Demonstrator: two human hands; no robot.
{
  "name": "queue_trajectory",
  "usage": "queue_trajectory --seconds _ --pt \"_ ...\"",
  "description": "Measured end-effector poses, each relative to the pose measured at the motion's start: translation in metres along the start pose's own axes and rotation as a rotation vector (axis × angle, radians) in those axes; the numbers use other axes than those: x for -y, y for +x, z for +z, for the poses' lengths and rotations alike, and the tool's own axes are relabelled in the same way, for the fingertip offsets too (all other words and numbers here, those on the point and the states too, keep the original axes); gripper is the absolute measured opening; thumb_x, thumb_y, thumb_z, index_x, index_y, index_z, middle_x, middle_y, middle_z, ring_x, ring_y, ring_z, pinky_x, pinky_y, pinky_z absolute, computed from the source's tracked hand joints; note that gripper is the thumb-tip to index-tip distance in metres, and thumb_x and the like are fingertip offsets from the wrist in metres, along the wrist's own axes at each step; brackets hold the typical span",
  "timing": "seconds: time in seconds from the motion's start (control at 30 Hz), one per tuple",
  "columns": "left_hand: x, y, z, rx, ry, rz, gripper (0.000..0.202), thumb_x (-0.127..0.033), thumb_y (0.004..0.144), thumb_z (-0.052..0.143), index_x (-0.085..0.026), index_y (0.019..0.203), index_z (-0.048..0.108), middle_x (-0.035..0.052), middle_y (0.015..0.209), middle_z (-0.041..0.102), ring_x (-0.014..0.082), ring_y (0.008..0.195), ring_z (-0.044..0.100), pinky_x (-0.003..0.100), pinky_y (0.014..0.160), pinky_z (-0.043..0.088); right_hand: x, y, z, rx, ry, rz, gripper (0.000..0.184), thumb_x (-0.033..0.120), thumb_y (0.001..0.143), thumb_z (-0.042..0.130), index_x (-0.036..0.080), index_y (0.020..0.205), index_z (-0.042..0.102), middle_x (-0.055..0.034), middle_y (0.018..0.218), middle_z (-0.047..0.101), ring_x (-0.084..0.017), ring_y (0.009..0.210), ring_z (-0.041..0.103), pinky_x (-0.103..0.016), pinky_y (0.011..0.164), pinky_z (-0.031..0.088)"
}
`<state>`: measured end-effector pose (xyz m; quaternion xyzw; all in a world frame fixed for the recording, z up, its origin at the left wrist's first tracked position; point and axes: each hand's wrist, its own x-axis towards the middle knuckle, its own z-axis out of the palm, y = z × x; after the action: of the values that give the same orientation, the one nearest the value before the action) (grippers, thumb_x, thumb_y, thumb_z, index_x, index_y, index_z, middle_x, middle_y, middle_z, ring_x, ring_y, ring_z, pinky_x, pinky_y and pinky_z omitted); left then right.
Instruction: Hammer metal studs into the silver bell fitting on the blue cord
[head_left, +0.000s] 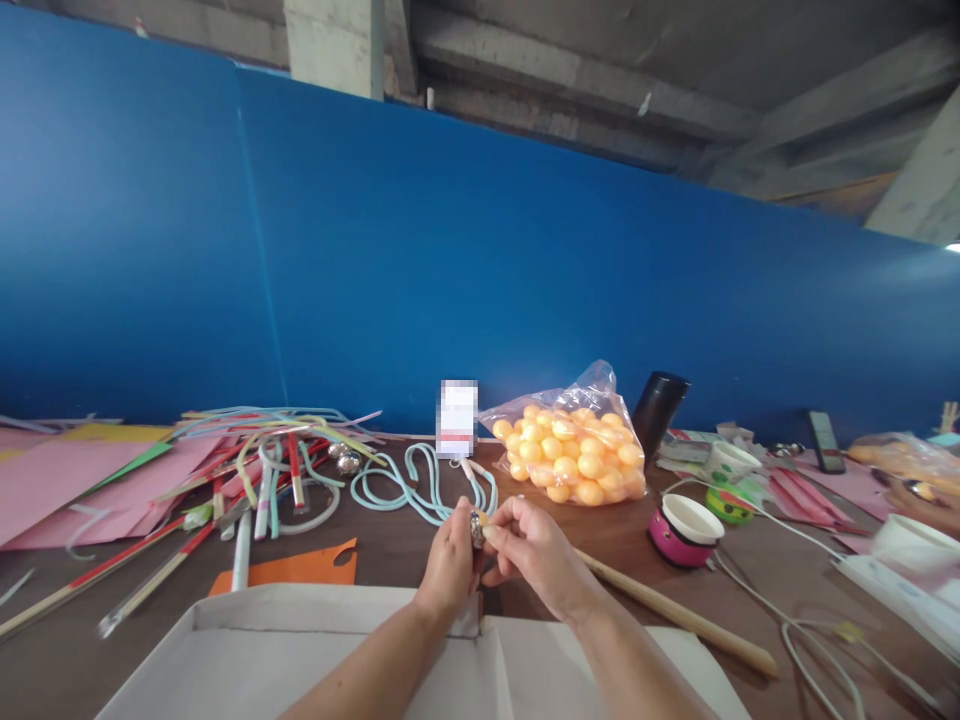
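My left hand (448, 562) is closed, with its thumb and fingers around a small shiny silver piece (476, 530). A yellowish bit shows at the top of that piece. From the other side, the fingertips of my right hand (541, 560) pinch at the same piece; fingers partly cover it, so its exact kind cannot be made out. Both hands are raised over the near edge of the brown table (517, 600), above white paper sheets (337, 635). Just beyond them lie a looped light-blue cord (412, 490) and a pixelated white card (457, 420).
Behind the hands sits a clear bag of orange balls (574, 455) beside a black cylinder (660, 415). A wooden stick (682, 610), a pink-banded cup (684, 530) and a power strip (900, 600) are rightward. Leftward lie tubes, pink paper (97, 480) and silver balls (349, 461).
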<state>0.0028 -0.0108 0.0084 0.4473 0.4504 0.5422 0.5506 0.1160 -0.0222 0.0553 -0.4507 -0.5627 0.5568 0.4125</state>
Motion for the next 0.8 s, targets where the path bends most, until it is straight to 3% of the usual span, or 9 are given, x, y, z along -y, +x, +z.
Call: queue_trajectory --seconds 0.8 --pt "0.000 0.000 0.001 0.000 -0.018 0.002 0.050 -0.058 0.083 0.034 -0.022 0.050 0.039 -0.0057 0.034 0.034 0.0083 0.030 0.026 0.022 0.032 0.018 -0.008 0.003 -0.001 -0.004 -0.022 -0.040 0.018 0.030 0.076 0.060 0.019 0.072 0.047 0.0087 0.049 0.050 -0.008 0.042 0.050 -0.033 0.053 0.058"
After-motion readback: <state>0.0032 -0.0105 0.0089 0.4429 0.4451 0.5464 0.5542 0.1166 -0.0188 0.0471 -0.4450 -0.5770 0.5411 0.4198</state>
